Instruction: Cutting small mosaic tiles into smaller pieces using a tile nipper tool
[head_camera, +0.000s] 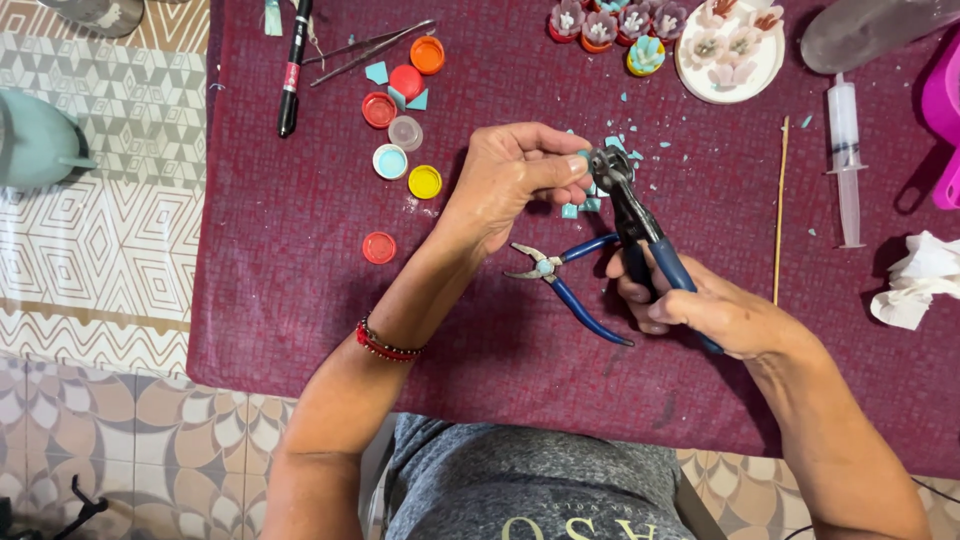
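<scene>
Left hand (515, 175): fingers curled, thumb and fingertips pinching small pale-blue piece (584, 157); piece held above desk (300, 260), at far edge of fingertips, touching head of cutting pliers (632, 215).
Right hand (700, 305): closed around blue handles of cutting pliers, low right of piece; pliers' long axis slanting from hand up and left to piece; head closed or nearly closed on piece, exact gap not discernible.
Relation: piece directly right of left fingertips, up-left of right hand; left hand nearer.

Count, on maroon cloth:
- second pliers (560, 280), blue handles, pointed nose: 1, lying between forearms, nose pointing left.
- bottle caps (400, 130), loose cluster left of left hand: 7 (orange, red, yellow, pale blue, clear), one red cap lying apart nearer the wrist.
- tweezers (370, 45): 1, far left.
- black pen (293, 70): 1.
- thin wooden stick (780, 210): 1, lengthwise, right of pliers.
- syringe (846, 160): 1, far right.
- white round dish (730, 50) of finished flowers: 1.
- pale-blue offcuts (620, 150): many, scattered under hands, uncounted.
- crumpled tissue (920, 275): 1.
</scene>
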